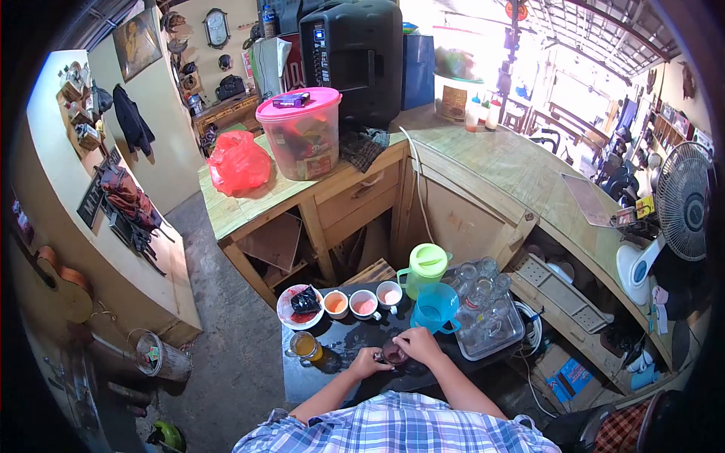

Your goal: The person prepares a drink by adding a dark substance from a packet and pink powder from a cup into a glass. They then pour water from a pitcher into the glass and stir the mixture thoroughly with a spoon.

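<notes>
My left hand [368, 363] is closed on the handle side of a glass mug [393, 352] with dark contents, low over the dark table [298, 383]. My right hand [419, 346] is pinched at the mug's rim; what its fingers hold, if anything, is too small to make out. To the left stands a mug of yellow-brown drink [305, 346]. Beyond the hands are a white cup with orange contents [336, 303] and two cups with pink contents, one in the middle [364, 304] and one on the right [389, 296]. A blue pitcher [436, 306] stands beside my right hand.
A white bowl [290, 320] holds a black plastic packet [306, 300]. Behind the blue pitcher is a lidded green pitcher [427, 264]. Several glasses fill a clear tray [498, 343] on the right. Wooden counters [483, 162] border the far side; a fan [676, 200] stands right.
</notes>
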A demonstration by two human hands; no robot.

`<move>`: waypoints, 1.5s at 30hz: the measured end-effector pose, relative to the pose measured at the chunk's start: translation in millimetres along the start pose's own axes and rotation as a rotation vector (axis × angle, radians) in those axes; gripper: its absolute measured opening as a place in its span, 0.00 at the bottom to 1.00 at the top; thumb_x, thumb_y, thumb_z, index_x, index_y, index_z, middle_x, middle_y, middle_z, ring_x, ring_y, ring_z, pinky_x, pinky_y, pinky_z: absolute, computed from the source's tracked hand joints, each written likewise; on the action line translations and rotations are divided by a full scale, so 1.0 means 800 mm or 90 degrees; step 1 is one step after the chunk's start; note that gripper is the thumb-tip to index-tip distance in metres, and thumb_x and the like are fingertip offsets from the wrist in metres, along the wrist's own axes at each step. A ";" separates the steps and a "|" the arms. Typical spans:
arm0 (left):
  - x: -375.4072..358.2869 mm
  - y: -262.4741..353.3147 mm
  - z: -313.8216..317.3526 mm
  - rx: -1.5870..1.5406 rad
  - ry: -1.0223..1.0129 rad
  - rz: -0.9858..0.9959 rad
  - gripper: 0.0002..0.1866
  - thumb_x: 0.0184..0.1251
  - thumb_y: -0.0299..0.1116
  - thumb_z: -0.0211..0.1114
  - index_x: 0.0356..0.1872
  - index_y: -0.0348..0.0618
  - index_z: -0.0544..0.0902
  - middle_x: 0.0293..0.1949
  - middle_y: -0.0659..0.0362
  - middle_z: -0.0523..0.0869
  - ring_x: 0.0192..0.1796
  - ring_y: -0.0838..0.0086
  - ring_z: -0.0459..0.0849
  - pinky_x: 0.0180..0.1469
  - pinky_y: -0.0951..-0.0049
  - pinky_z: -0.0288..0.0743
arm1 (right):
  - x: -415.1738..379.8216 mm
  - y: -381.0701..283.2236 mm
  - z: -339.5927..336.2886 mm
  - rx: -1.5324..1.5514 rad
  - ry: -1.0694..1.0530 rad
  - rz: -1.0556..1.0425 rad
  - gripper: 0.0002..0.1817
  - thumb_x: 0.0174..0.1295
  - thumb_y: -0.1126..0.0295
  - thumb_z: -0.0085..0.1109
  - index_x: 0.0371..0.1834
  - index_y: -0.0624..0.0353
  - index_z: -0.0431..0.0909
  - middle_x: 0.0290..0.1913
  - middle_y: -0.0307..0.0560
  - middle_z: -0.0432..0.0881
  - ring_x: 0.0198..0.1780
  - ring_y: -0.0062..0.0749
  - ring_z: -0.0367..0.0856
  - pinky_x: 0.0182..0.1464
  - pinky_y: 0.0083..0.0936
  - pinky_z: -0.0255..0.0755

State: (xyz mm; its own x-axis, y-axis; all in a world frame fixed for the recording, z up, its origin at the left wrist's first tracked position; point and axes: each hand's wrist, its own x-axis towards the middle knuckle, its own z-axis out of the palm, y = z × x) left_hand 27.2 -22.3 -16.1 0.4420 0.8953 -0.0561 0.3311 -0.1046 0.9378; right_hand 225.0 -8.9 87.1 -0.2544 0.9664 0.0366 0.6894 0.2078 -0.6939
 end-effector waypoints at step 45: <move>-0.002 0.016 -0.005 0.070 -0.007 -0.042 0.21 0.39 0.38 0.83 0.26 0.34 0.81 0.19 0.58 0.79 0.23 0.78 0.69 0.29 0.69 0.70 | 0.000 0.001 -0.006 -0.024 0.069 -0.083 0.11 0.56 0.63 0.64 0.28 0.61 0.85 0.30 0.52 0.85 0.35 0.46 0.83 0.47 0.38 0.74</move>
State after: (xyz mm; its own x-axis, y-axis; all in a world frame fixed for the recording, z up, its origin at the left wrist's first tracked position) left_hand 27.2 -23.5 -2.6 0.4253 0.8970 -0.1203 0.4488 -0.0936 0.8887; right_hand 229.3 -8.1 90.1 -0.2700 0.9412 0.2030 0.6809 0.3357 -0.6508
